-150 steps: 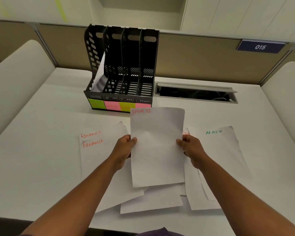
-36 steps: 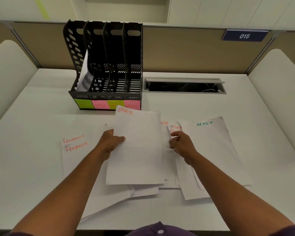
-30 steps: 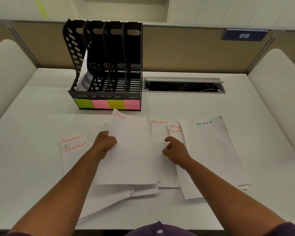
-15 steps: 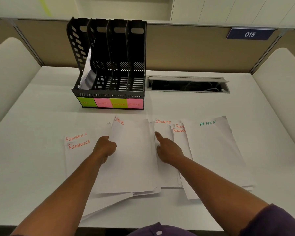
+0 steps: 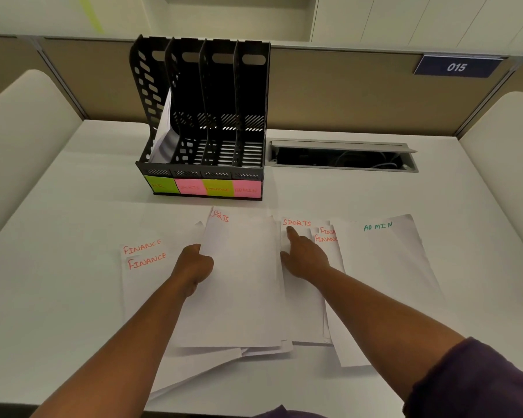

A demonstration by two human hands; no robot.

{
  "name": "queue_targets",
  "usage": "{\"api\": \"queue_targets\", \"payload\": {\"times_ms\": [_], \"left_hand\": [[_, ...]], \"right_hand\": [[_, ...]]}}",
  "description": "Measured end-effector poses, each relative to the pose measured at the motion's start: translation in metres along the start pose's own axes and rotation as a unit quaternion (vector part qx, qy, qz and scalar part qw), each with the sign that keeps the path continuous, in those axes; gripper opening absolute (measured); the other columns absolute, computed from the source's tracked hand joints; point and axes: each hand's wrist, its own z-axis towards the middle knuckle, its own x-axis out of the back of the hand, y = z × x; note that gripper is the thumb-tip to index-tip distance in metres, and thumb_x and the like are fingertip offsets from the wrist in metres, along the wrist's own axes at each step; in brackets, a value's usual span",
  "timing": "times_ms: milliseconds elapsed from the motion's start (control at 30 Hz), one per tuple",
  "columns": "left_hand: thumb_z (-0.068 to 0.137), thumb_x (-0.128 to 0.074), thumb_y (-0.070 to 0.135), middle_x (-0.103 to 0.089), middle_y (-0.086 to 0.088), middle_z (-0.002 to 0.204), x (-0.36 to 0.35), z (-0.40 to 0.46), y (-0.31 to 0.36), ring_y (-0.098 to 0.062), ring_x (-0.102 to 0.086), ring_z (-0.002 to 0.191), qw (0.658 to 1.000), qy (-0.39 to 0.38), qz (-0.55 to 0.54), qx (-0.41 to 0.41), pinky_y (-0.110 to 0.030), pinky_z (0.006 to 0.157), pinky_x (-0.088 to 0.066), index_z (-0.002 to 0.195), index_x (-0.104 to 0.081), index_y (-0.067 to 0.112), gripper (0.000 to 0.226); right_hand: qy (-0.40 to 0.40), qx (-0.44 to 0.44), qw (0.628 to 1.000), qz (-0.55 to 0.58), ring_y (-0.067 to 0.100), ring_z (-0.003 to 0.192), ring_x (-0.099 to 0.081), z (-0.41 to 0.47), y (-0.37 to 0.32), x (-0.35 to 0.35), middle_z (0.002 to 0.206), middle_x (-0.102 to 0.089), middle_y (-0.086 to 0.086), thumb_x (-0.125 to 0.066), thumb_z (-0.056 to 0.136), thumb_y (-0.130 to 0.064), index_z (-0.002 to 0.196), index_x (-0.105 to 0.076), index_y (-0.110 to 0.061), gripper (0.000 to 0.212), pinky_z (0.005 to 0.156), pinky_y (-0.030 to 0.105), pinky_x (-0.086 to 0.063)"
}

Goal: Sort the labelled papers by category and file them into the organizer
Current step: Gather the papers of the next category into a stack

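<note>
My left hand (image 5: pixel 193 265) grips the left edge of a white sheet marked SPORTS (image 5: pixel 242 276), which lies tilted over the paper pile. My right hand (image 5: pixel 303 256) presses its extended forefinger on a second SPORTS sheet (image 5: pixel 297 224) just to the right. Two FINANCE sheets (image 5: pixel 144 254) lie at the left, more FINANCE sheets (image 5: pixel 326 236) peek out at the right, and an ADMIN sheet (image 5: pixel 383 260) tops the right stack. The black four-slot organizer (image 5: pixel 206 173) stands behind, with coloured labels on its front; paper sits in its leftmost slot.
An open cable tray (image 5: pixel 341 156) is set into the white desk (image 5: pixel 58 267) to the right of the organizer. Padded partitions flank both sides of the desk, and a sign reading 015 (image 5: pixel 456 67) hangs on the back panel.
The SPORTS sheet, held up in both hands earlier, has been lowered onto the pile. My right hand let go of it and moved onto the second SPORTS sheet, forefinger stretched out.
</note>
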Motion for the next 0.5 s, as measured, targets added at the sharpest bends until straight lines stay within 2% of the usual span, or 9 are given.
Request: {"api": "queue_targets", "payload": {"times_ms": [100,167,300,400,433,500], "left_hand": [[0.090,-0.056,-0.001,-0.063,-0.012,0.108,0.001,0.002,-0.001,-0.034,-0.060,0.098,1.000,0.001,0.000,0.003,-0.038,0.078,-0.051,0.128,-0.059,0.005,0.038],[0.090,-0.056,-0.001,-0.062,-0.011,0.106,0.002,0.005,-0.001,-0.033,-0.060,0.096,1.000,0.000,-0.003,0.005,-0.037,0.077,-0.050,0.127,-0.059,0.005,0.037],[0.091,-0.057,0.001,-0.063,-0.011,0.104,0.003,0.007,-0.001,-0.031,-0.060,0.093,1.000,-0.002,-0.006,0.009,-0.037,0.075,-0.049,0.124,-0.060,0.005,0.034],[0.091,-0.057,0.001,-0.062,-0.010,0.103,0.004,0.007,0.000,-0.030,-0.059,0.092,1.000,-0.006,-0.009,0.008,-0.036,0.075,-0.048,0.124,-0.060,0.006,0.034],[0.091,-0.057,0.001,-0.063,-0.010,0.104,0.005,0.007,-0.001,-0.030,-0.059,0.093,1.000,-0.008,-0.009,0.008,-0.036,0.075,-0.049,0.125,-0.060,0.006,0.034],[0.090,-0.058,0.002,-0.064,-0.011,0.107,0.006,0.008,-0.001,-0.032,-0.061,0.095,1.000,-0.010,-0.012,0.008,-0.037,0.076,-0.050,0.124,-0.060,0.007,0.034]], "right_hand": [[-0.016,-0.013,1.000,0.001,0.031,0.122,-0.059,0.004,-0.006,0.002,0.139,-0.056,0.007,-0.055,0.094,-0.055,0.160,-0.014,-0.024,0.083,0.094,0.046,-0.052],[-0.023,-0.024,0.999,0.001,0.032,0.121,-0.059,0.006,-0.010,0.003,0.138,-0.056,0.008,-0.057,0.093,-0.054,0.160,-0.012,-0.021,0.087,0.093,0.046,-0.052],[-0.024,-0.053,0.998,-0.003,0.032,0.114,-0.062,0.008,-0.019,0.006,0.130,-0.059,0.011,-0.060,0.091,-0.040,0.161,-0.005,-0.015,0.093,0.089,0.042,-0.054],[-0.012,-0.064,0.998,0.015,0.025,0.089,-0.062,0.006,-0.024,0.008,0.106,-0.062,0.007,-0.059,0.090,-0.023,0.160,-0.004,-0.013,0.089,0.072,0.036,-0.052],[-0.004,-0.065,0.998,0.028,0.024,0.085,-0.059,0.005,-0.025,0.009,0.104,-0.063,0.006,-0.057,0.090,-0.019,0.160,-0.005,-0.013,0.087,0.070,0.035,-0.050],[0.011,-0.067,0.996,0.060,0.025,0.088,-0.061,0.003,-0.026,0.011,0.113,-0.065,0.008,-0.054,0.091,-0.014,0.160,-0.010,-0.015,0.082,0.073,0.036,-0.052]]}}
